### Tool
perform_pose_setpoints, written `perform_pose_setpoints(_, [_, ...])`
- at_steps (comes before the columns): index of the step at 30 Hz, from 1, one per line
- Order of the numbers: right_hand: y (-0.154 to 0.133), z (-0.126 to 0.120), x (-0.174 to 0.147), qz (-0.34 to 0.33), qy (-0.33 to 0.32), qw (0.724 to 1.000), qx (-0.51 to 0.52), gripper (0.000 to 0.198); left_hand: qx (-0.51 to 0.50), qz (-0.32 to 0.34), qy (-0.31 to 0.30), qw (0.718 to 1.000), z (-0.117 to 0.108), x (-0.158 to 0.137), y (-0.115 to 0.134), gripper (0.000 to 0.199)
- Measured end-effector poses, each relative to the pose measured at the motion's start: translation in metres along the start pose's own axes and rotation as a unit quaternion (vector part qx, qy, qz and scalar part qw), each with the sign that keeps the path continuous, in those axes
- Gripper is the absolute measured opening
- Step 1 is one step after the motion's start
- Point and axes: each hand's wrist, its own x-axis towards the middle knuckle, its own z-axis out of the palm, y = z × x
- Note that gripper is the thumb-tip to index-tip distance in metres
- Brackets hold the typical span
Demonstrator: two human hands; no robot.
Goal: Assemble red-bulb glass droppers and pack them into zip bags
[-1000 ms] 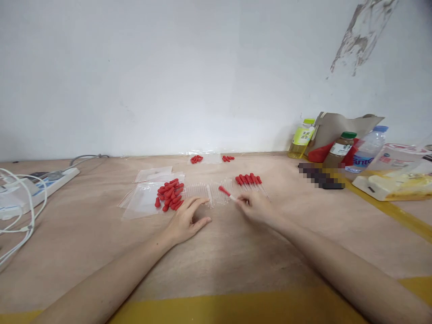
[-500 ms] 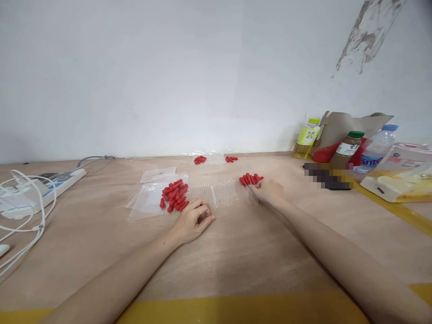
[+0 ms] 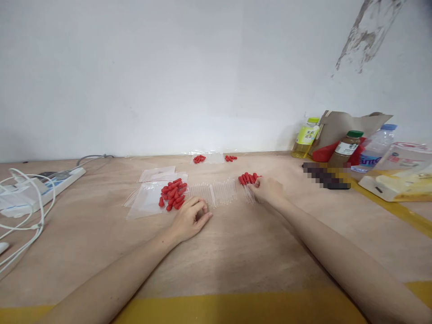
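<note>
My left hand (image 3: 191, 218) rests on the table, fingers loosely curled and thumb apart, with nothing visible in it. Just beyond it, a pile of red rubber bulbs (image 3: 173, 194) lies on clear plastic bags (image 3: 143, 202). A row of thin clear glass tubes (image 3: 224, 192) is spread to the right of that hand. Farther right, my right hand (image 3: 268, 189) is closed in a pinch at the end of a row of droppers (image 3: 246, 178), clear tubes with red bulbs on top. Its fingertips are on the rightmost dropper and partly hide it.
Bags with a few red bulbs (image 3: 199, 159) lie by the wall. On the left are a white power strip (image 3: 67, 186) and tangled white cables (image 3: 42, 211). Bottles (image 3: 305, 137), a paper bag (image 3: 351, 123), a blurred dark object (image 3: 326, 175) and a yellow-white packet (image 3: 398, 184) stand or lie right.
The hands hold nearly the same places. My right fingers have shifted slightly at the rightmost dropper, and the whole view has moved a little.
</note>
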Motion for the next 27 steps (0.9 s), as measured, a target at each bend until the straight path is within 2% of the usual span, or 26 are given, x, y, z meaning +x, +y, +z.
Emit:
perform_pose_setpoints(3, [-0.012, -0.001, -0.004, -0.035, -0.005, 0.999, 0.017, 0.030, 0.063, -0.036, 0.039, 0.997, -0.005, 0.006, -0.008, 0.007])
perform_pose_setpoints(6, [-0.027, 0.002, -0.005, -0.050, -0.027, 0.998, 0.010, 0.031, 0.135, -0.108, 0.078, 0.982, -0.018, 0.011, -0.025, 0.006])
perform_pose_setpoints(9, [-0.042, 0.004, 0.001, -0.039, -0.058, 0.997, -0.019, 0.027, 0.172, -0.184, 0.071, 0.965, -0.036, 0.012, -0.042, 0.005])
perform_pose_setpoints(11, [-0.049, 0.006, 0.007, -0.027, -0.081, 0.996, -0.033, 0.022, 0.195, -0.211, 0.056, 0.956, -0.048, 0.010, -0.050, 0.006])
perform_pose_setpoints(15, [-0.057, 0.009, 0.022, -0.013, -0.119, 0.992, -0.041, 0.020, 0.219, -0.183, 0.019, 0.958, -0.061, 0.007, -0.055, 0.009])
perform_pose_setpoints(20, [-0.061, 0.010, 0.026, -0.013, -0.136, 0.990, -0.040, 0.015, 0.237, -0.114, -0.012, 0.965, -0.057, 0.005, -0.046, 0.019])
perform_pose_setpoints(27, [-0.046, -0.002, 0.007, -0.046, -0.070, 0.996, -0.010, 0.029, 0.263, -0.044, -0.059, 0.962, -0.053, 0.004, -0.041, 0.022])
